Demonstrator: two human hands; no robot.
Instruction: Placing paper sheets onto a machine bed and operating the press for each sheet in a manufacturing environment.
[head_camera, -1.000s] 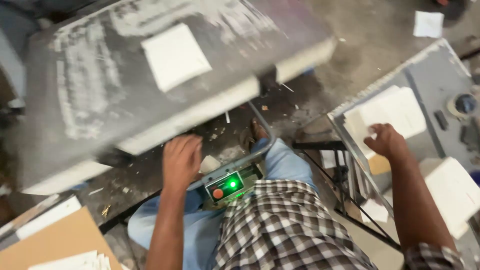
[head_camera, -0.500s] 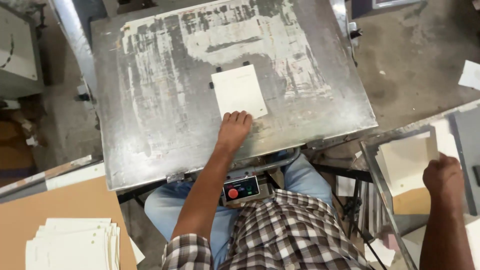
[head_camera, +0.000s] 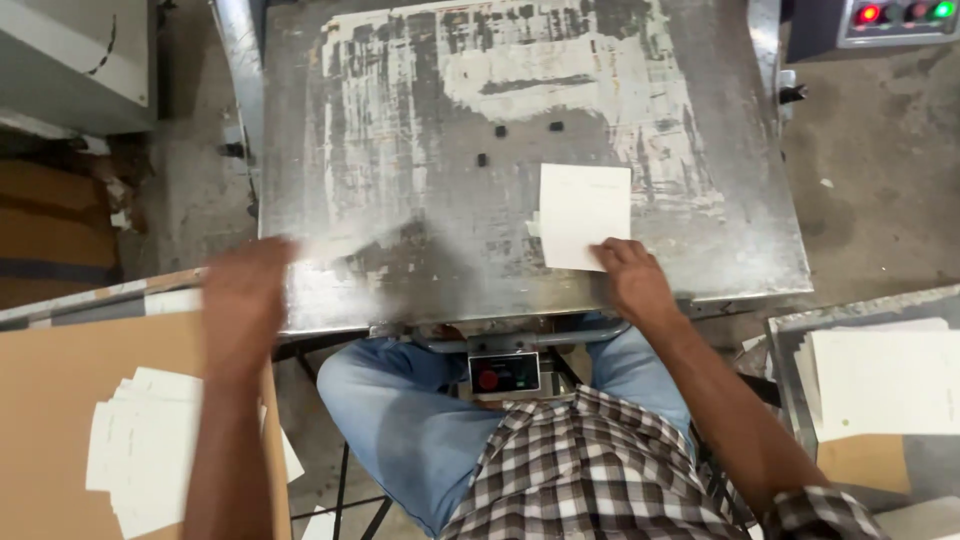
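Observation:
A worn metal plate (head_camera: 420, 180) fills the middle of the head view. A white rectangular card (head_camera: 585, 210) lies on its right half, below three small black stops (head_camera: 500, 132). My right hand (head_camera: 632, 282) rests on the card's lower right corner, fingers pinching its edge. My left hand (head_camera: 245, 300) is motion-blurred at the plate's front left corner, above the edge of a brown cardboard sheet (head_camera: 50, 400). Whether it carries anything is lost in the blur.
A loose stack of white cards (head_camera: 140, 455) lies on the cardboard at the left. More white sheets (head_camera: 885, 380) sit in a grey tray at the right. A control box with a red button (head_camera: 503, 373) hangs under the plate. An indicator-light panel (head_camera: 900, 15) is top right.
My left hand has left the middle of the plate and swung to the left. My right hand came over from the right tray and now holds a white card on the plate.

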